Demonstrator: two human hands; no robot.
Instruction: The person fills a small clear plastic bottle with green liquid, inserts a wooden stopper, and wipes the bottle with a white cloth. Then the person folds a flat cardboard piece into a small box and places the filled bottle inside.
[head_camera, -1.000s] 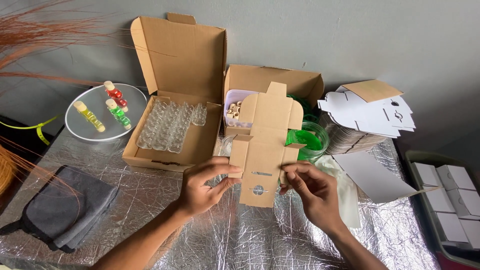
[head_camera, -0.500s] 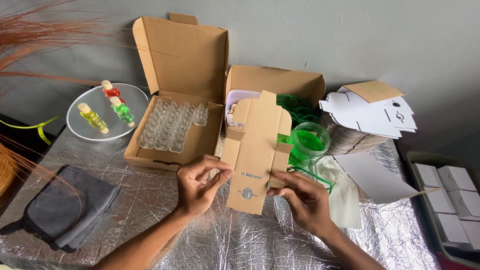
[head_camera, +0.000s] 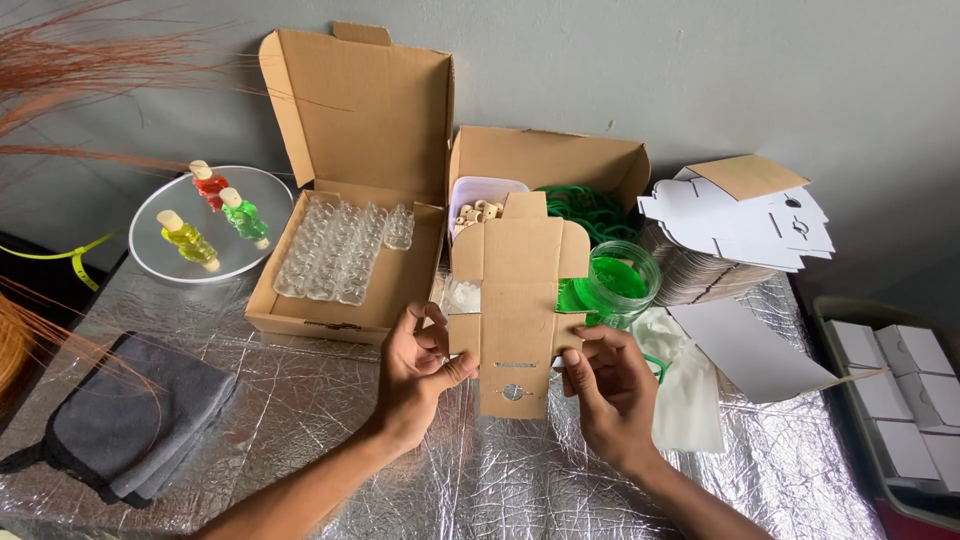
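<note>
In the centre of the frame both hands hold up a flat die-cut cardboard box blank (head_camera: 517, 300), brown, unfolded, with flaps spreading from a long middle panel and a small slot and round mark near its lower end. The left hand (head_camera: 418, 370) is closed on the blank's lower left edge, thumb pressed across the front and fingers curled behind; the right hand (head_camera: 605, 385) pinches the lower right edge in the same way. The blank hangs upright above the crinkled silver foil surface (head_camera: 330, 430), apart from it. It looks light and thin, stiff along the panels but ready to bend at the scored lines, so it is best taken by the edges of a panel, beside a crease and not on a loose flap, which would likely fold or crumple under pressure. Behind it, at upper centre, stands an open cardboard box of small clear glass bottles (head_camera: 340, 250), and just right a smaller open box (head_camera: 548, 165). A clear jar of green stuff (head_camera: 617, 281) sits near the right hand. At upper right lies a stack of white box blanks (head_camera: 740, 225); at upper left, a round plate with three coloured bottles (head_camera: 212, 222); at lower left, a folded grey cloth (head_camera: 140, 420).
</note>
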